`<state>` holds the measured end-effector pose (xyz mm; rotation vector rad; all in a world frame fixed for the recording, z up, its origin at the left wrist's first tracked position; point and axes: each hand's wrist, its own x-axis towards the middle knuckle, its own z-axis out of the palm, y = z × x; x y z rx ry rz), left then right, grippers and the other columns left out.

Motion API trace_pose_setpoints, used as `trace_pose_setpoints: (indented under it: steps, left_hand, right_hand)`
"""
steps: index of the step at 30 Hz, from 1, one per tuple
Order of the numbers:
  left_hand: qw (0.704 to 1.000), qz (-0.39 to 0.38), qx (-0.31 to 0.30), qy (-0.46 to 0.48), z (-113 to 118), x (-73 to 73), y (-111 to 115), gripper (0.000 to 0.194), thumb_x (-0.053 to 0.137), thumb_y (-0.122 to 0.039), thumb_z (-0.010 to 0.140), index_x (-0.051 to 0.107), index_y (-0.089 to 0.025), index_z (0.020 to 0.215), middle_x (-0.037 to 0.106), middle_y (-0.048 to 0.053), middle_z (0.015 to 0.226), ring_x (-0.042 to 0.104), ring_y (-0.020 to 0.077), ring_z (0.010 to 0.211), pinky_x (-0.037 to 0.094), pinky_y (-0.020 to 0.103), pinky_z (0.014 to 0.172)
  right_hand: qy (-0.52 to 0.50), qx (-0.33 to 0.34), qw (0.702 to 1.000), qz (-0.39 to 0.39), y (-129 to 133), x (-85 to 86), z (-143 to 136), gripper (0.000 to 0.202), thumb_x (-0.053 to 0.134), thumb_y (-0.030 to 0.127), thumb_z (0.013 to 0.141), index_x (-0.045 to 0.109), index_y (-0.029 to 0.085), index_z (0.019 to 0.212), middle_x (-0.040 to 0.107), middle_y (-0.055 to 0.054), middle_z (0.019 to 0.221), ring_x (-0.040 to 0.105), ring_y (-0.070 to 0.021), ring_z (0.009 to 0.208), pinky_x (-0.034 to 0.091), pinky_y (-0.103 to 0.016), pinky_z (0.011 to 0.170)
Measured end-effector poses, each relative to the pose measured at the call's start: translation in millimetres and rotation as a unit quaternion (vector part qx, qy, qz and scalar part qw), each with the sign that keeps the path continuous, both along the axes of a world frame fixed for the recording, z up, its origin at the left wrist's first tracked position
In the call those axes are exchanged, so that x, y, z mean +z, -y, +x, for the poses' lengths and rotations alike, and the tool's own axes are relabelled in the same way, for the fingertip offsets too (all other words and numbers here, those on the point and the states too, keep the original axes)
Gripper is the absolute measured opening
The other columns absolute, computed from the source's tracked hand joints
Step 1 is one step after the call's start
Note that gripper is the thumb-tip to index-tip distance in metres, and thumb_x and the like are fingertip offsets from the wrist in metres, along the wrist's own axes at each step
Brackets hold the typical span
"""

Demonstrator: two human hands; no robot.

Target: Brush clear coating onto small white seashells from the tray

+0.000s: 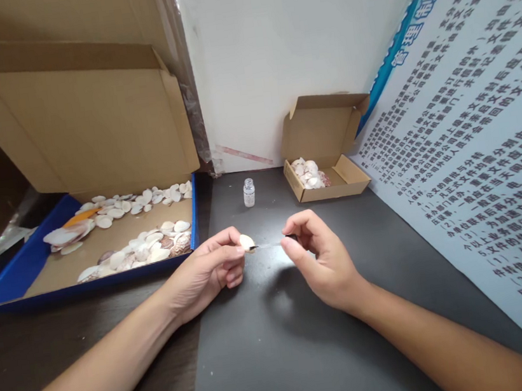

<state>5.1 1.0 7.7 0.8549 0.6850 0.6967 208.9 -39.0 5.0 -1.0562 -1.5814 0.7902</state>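
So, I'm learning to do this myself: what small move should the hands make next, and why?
Probably a light stroke of the thin brush along the shell: the left hand pinches the shell, the right hand grips the brush by its black end, and its dark tip is at the shell's edge.

Pale shell [247, 243]: held up | slim brush [272, 244]: level, dark tip seemingly touching shell
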Motion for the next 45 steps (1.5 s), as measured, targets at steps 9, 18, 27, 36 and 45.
trace_pose_setpoints:
  steps: [9,18,27,36,45]
  left_hand:
    - [1.000,0.008,-0.006,0.001,-0.9,-1.4,-0.5,0.020,0.074,-0.023,0.081,0.056,-0.018,0.078,0.049,-0.006,0.063,0.041,0.0051,0.051,0.033,0.018,0.050]
    - [1.000,0.012,-0.007,0.000,-0.7,-2.3,-0.4,0.019,0.075,-0.023,0.080,0.056,-0.018,0.077,0.051,-0.005,0.065,0.041,0.0047,0.051,0.033,0.018,0.050]
    - [1.000,0.015,-0.008,-0.004,-0.8,-2.5,-0.6,0.019,0.074,-0.023,0.081,0.056,-0.018,0.078,0.050,-0.005,0.065,0.041,0.0051,0.052,0.033,0.019,0.051]
    - [1.000,0.009,-0.007,-0.009,-0.3,-1.1,-0.1,0.019,0.074,-0.024,0.081,0.056,-0.018,0.079,0.045,-0.007,0.060,0.040,0.0051,0.051,0.032,0.018,0.051]
    - [1.000,0.005,-0.003,-0.002,-0.7,-2.2,-0.8,0.020,0.075,-0.024,0.080,0.056,-0.018,0.078,0.046,-0.006,0.062,0.040,0.0049,0.050,0.032,0.018,0.050]
  right_hand:
    - [-0.006,-0.002,1.000,0.003,0.9,-0.1,-0.5,0.004,0.054,0.023,0.093,0.050,0.023,0.094,0.044,0.007,0.068,0.041,-0.0102,0.056,0.036,-0.024,0.052]
    - [-0.007,0.002,1.000,0.009,1.2,-0.4,-0.2,0.006,0.055,0.022,0.093,0.050,0.023,0.095,0.043,0.007,0.068,0.041,-0.0099,0.055,0.037,-0.023,0.051]
    - [-0.006,0.004,1.000,0.005,1.0,-0.1,-0.8,0.004,0.054,0.023,0.093,0.050,0.023,0.095,0.044,0.007,0.068,0.041,-0.0099,0.055,0.036,-0.024,0.051]
    - [0.008,0.004,1.000,0.000,1.4,0.8,-0.1,0.007,0.057,0.021,0.090,0.053,0.023,0.096,0.042,0.007,0.067,0.041,-0.0101,0.055,0.037,-0.024,0.051]
    - [0.019,-0.010,1.000,0.002,1.4,0.8,-0.9,0.007,0.059,0.021,0.089,0.053,0.023,0.092,0.041,0.008,0.066,0.040,-0.0103,0.054,0.036,-0.024,0.051]
